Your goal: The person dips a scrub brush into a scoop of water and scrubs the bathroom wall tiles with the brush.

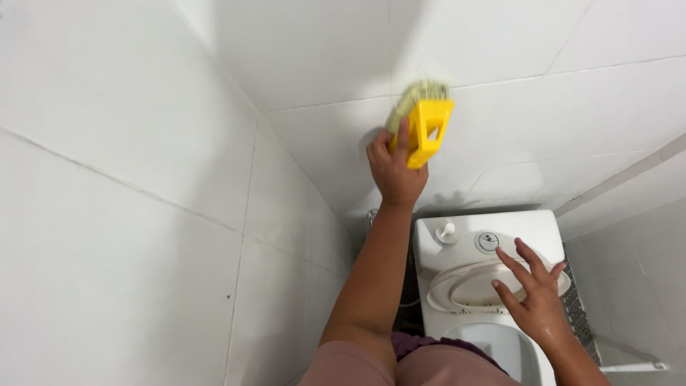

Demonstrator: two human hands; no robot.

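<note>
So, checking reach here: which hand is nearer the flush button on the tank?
Right. The right hand hovers open over the raised lid, just below and right of the flush button. The left hand is up on the wall, gripping the yellow brush.

left hand (pixel 395 170): raised, fingers closed | right hand (pixel 534 297): low, fingers spread

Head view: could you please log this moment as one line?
left hand: grips yellow brush on wall tile | right hand: open over toilet
</note>
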